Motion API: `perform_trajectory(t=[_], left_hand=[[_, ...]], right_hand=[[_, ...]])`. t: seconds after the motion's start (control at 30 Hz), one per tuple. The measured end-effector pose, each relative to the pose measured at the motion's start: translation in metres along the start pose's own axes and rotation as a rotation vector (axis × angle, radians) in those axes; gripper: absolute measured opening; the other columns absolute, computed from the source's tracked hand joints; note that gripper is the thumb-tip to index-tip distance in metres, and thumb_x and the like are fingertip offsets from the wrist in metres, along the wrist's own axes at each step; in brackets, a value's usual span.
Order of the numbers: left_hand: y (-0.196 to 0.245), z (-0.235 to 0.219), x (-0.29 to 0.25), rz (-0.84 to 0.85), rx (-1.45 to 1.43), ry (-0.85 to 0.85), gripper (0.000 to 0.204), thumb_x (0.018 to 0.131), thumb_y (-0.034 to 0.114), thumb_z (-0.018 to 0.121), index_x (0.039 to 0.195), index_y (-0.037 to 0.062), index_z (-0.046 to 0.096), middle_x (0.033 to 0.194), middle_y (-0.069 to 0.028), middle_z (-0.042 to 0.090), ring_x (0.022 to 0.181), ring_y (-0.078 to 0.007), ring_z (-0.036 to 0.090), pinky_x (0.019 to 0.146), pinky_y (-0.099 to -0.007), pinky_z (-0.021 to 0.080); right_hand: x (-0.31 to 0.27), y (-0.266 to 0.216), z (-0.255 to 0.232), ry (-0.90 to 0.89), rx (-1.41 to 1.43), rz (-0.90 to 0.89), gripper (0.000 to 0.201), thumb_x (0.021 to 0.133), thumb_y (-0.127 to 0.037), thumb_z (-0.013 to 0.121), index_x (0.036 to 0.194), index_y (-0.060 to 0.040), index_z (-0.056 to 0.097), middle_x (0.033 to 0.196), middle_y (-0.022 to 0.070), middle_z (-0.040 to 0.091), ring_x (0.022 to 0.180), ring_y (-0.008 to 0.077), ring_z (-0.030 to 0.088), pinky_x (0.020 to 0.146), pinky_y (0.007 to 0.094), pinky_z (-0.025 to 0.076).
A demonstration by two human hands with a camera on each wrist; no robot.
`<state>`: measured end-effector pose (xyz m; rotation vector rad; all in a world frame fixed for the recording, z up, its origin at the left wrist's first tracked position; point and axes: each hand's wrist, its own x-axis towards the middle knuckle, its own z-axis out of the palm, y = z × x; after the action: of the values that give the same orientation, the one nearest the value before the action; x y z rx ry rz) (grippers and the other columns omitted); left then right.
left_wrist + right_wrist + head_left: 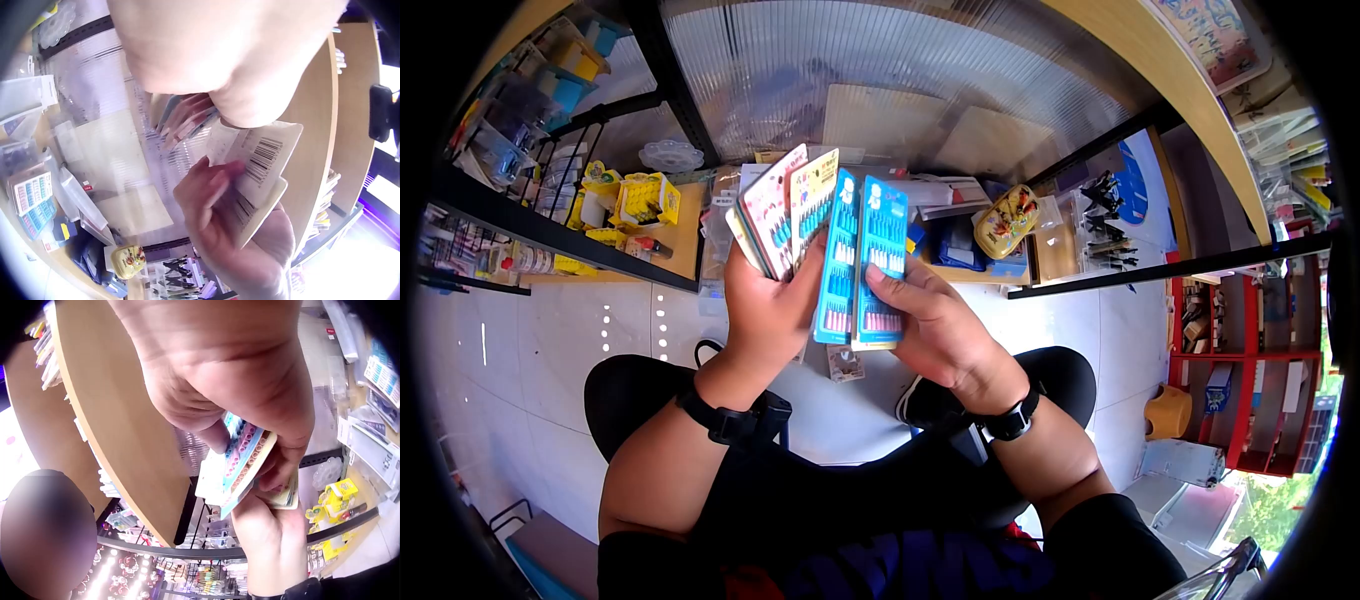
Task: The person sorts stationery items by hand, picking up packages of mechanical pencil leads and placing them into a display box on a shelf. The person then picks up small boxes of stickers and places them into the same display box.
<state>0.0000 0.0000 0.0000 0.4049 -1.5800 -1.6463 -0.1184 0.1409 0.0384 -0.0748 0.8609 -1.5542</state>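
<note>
In the head view my left hand (765, 305) grips a fan of flat carded packs. Among them are a pink-edged pack (770, 212) and a cream pack (814, 192), both with rows of small blue pointed pieces. Beside them stands a blue pack (838, 265), its lower part near the left fingers. My right hand (945, 335) holds another blue pack (883, 235), thumb on its front, with a pale-edged card behind it. Barcoded card backs (265, 156) show between the hands in the left wrist view. In the right wrist view, a pack's row of pink pieces (239, 456) shows under the right fingers.
A low shelf ahead bears yellow boxes (648, 198) at left and a patterned yellow case (1007, 222) at right. Black pens (1108, 225) stand farther right. Dark rails (1140, 268) cross in front, and a red shelf unit (1250, 355) stands at far right.
</note>
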Motion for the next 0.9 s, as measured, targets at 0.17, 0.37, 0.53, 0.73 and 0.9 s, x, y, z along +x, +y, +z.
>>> perform_trajectory(t=[0.17,0.37,0.53,0.73,0.9], left_hand=[[0.000,-0.002,-0.002,-0.282,-0.320,0.047,0.031,0.099,0.003,0.063,0.129,-0.0039,0.057,0.118,-0.0087,0.070,0.107,-0.0133,0.068,0.092,-0.0301,0.055],[0.006,-0.002,-0.004,-0.399,-0.431,0.073,0.032,0.096,0.003,0.061,0.128,-0.0006,0.059,0.117,-0.0072,0.071,0.102,-0.0138,0.070,0.089,-0.0312,0.056],[0.009,0.000,-0.004,-0.395,-0.454,-0.002,0.033,0.098,0.007,0.066,0.129,0.0012,0.059,0.121,-0.0086,0.071,0.106,-0.0161,0.070,0.091,-0.0326,0.056],[0.012,0.002,-0.001,-0.382,-0.432,-0.081,0.036,0.096,0.008,0.071,0.130,0.0031,0.059,0.122,-0.0081,0.071,0.108,-0.0168,0.069,0.094,-0.0330,0.056],[0.015,0.007,-0.002,-0.416,-0.427,-0.128,0.040,0.094,0.007,0.074,0.130,0.0012,0.059,0.122,-0.0096,0.070,0.110,-0.0181,0.069,0.096,-0.0338,0.057]], right_hand=[[-0.002,-0.008,-0.005,-0.010,-0.135,-0.175,0.035,0.100,-0.011,0.068,0.132,-0.0045,0.056,0.123,0.0076,0.069,0.109,0.0162,0.068,0.097,0.0363,0.057],[-0.004,-0.016,-0.009,0.010,-0.158,-0.215,0.028,0.100,-0.011,0.067,0.125,-0.0016,0.062,0.116,0.0077,0.073,0.104,0.0142,0.070,0.092,0.0325,0.057],[-0.005,-0.019,-0.010,-0.064,-0.183,-0.224,0.030,0.102,-0.012,0.064,0.129,-0.0007,0.060,0.119,0.0088,0.072,0.105,0.0147,0.070,0.093,0.0331,0.057],[-0.011,-0.030,-0.014,-0.092,-0.181,-0.242,0.032,0.101,-0.012,0.065,0.131,-0.0011,0.059,0.121,0.0093,0.071,0.108,0.0166,0.069,0.095,0.0348,0.056],[-0.014,-0.034,-0.014,-0.081,-0.190,-0.255,0.034,0.101,-0.013,0.066,0.132,-0.0016,0.058,0.123,0.0102,0.070,0.107,0.0172,0.069,0.095,0.0364,0.056]])
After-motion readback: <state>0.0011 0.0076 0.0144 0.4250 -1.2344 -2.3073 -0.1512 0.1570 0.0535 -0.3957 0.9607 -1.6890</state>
